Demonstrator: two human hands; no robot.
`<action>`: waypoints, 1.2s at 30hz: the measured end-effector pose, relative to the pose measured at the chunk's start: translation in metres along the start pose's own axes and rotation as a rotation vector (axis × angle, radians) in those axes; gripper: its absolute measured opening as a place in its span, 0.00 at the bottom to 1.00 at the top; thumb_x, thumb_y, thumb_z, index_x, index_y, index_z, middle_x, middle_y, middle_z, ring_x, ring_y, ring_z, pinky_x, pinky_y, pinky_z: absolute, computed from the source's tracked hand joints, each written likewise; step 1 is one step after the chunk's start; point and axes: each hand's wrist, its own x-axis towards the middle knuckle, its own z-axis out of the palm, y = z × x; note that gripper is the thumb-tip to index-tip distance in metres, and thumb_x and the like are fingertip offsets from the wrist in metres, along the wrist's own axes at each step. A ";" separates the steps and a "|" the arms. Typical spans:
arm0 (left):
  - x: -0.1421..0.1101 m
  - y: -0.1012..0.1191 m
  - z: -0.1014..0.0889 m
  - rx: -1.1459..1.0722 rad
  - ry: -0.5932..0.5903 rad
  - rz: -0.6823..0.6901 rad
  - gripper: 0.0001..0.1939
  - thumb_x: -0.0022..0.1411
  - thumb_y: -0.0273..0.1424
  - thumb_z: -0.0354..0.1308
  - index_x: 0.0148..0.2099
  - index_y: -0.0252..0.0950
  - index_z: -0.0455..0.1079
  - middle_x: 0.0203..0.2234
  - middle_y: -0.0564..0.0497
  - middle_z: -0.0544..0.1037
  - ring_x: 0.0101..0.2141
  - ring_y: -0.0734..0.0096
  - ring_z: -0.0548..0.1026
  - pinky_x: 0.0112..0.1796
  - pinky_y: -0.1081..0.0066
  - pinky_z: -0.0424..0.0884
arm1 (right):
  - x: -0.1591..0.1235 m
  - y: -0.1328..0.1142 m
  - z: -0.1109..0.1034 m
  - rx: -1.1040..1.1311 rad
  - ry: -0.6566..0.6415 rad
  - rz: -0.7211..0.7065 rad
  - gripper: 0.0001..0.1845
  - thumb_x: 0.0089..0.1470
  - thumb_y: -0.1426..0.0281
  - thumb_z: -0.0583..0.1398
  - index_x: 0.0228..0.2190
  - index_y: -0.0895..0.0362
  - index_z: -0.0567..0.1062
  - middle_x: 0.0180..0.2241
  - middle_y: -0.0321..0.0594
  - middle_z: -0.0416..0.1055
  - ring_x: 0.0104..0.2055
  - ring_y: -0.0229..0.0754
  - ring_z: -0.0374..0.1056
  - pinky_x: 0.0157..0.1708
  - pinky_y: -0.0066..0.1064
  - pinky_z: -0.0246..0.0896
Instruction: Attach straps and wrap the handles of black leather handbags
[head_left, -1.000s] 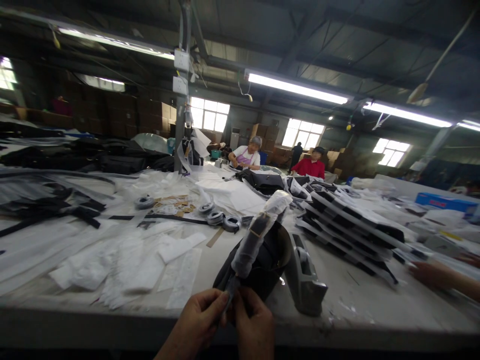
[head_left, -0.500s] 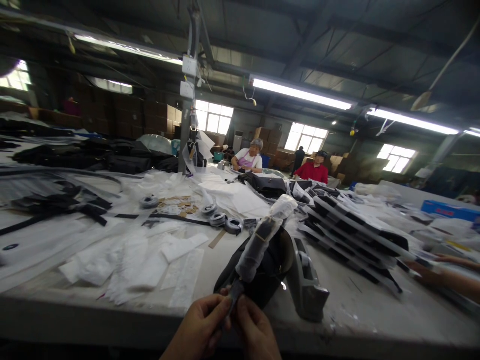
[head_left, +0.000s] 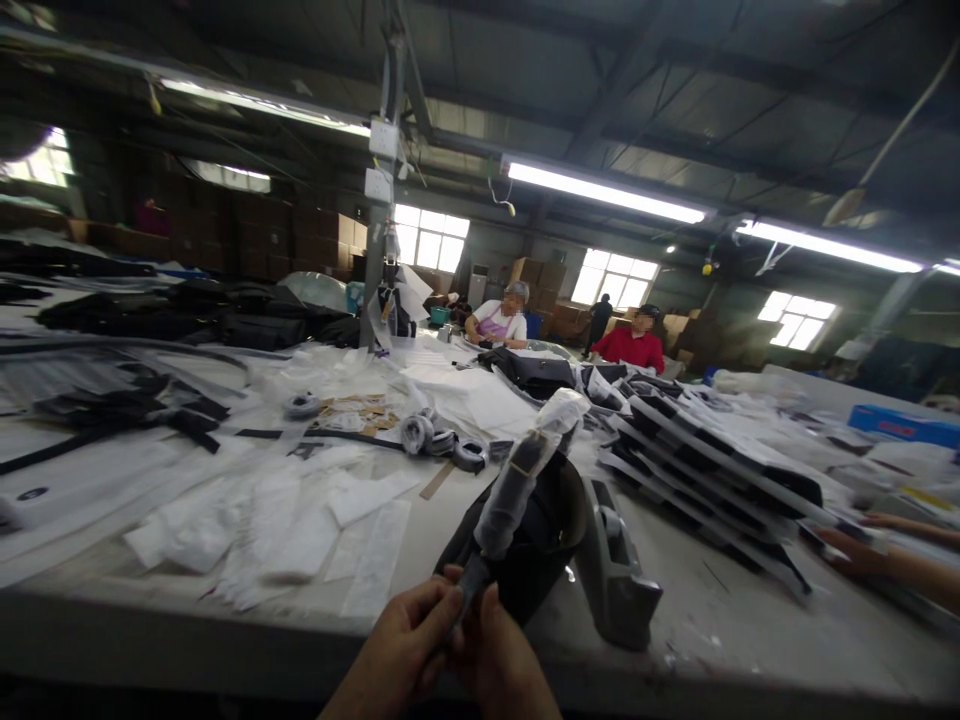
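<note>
Black bag (head_left: 529, 590) – grey tape dispenser (head_left: 624, 602)

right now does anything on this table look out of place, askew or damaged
The stack of black pieces at right looks askew, its edges staggered. White sheets at left lie crumpled near the front of the table. The wrapped strap shows no clear damage.

L hand (head_left: 416, 635) pinches strap (head_left: 472, 585) by near edge of desk (head_left: 712, 635); R hand (head_left: 501, 648) right beside it, grip unclear. Clear wrap (head_left: 504, 510) round strap's upper pt., in front of blk bag (head_left: 536, 575). Tape dispenser (head_left: 619, 585) just R of bag. Stack (head_left: 712, 475) of blk pcs. w/ white strips further R, then co-worker's hand (head_left: 855, 552). White sheets (head_left: 300, 525) near L, rolls (head_left: 471, 456) mid-desk. Far side: person in red (head_left: 630, 347), another in white (head_left: 499, 320).
</note>
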 end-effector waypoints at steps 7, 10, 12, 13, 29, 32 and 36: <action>0.005 -0.012 0.001 0.099 0.034 0.040 0.25 0.58 0.54 0.56 0.32 0.34 0.68 0.19 0.56 0.71 0.15 0.81 0.63 0.15 0.81 0.56 | -0.017 -0.075 -0.029 -0.559 0.464 -0.450 0.30 0.48 0.49 0.64 0.47 0.54 0.76 0.43 0.45 0.79 0.45 0.50 0.74 0.45 0.36 0.70; 0.007 -0.013 0.004 0.074 0.016 0.052 0.24 0.57 0.53 0.58 0.33 0.34 0.68 0.23 0.54 0.74 0.19 0.77 0.69 0.18 0.79 0.60 | 0.006 -0.128 -0.006 -0.333 0.246 -0.500 0.29 0.53 0.52 0.62 0.53 0.53 0.70 0.52 0.43 0.73 0.55 0.47 0.68 0.56 0.37 0.62; 0.007 -0.012 0.005 0.061 0.005 0.049 0.24 0.57 0.53 0.58 0.33 0.34 0.69 0.23 0.54 0.74 0.19 0.77 0.70 0.19 0.78 0.62 | 0.025 -0.166 0.016 -0.211 0.088 -0.442 0.23 0.56 0.54 0.61 0.46 0.58 0.74 0.49 0.45 0.75 0.53 0.46 0.70 0.54 0.35 0.64; 0.007 -0.012 0.005 0.054 -0.002 0.052 0.24 0.56 0.53 0.59 0.33 0.34 0.69 0.23 0.54 0.74 0.20 0.76 0.70 0.20 0.78 0.63 | 0.034 -0.184 0.027 -0.166 0.069 -0.417 0.22 0.56 0.54 0.61 0.41 0.60 0.76 0.44 0.47 0.77 0.48 0.47 0.72 0.49 0.35 0.69; 0.018 0.051 -0.066 0.929 0.737 0.715 0.39 0.58 0.40 0.62 0.68 0.45 0.51 0.67 0.43 0.55 0.65 0.47 0.53 0.59 0.45 0.57 | 0.103 -0.341 0.111 -0.954 0.127 -0.512 0.22 0.45 0.54 0.68 0.18 0.60 0.72 0.09 0.25 0.51 0.13 0.28 0.40 0.12 0.25 0.35; 0.020 0.043 -0.063 0.956 0.704 0.730 0.39 0.58 0.37 0.61 0.68 0.45 0.49 0.66 0.44 0.58 0.64 0.50 0.56 0.59 0.48 0.59 | 0.111 -0.339 0.107 -1.083 0.098 -0.566 0.24 0.38 0.53 0.71 0.14 0.59 0.71 0.09 0.27 0.53 0.13 0.28 0.44 0.13 0.26 0.37; 0.015 0.017 -0.049 0.840 0.562 0.562 0.32 0.58 0.29 0.58 0.64 0.47 0.58 0.57 0.48 0.71 0.56 0.57 0.70 0.53 0.58 0.69 | 0.124 -0.312 0.092 -1.244 -0.036 -0.627 0.27 0.42 0.47 0.66 0.15 0.58 0.72 0.10 0.28 0.55 0.13 0.30 0.48 0.14 0.26 0.41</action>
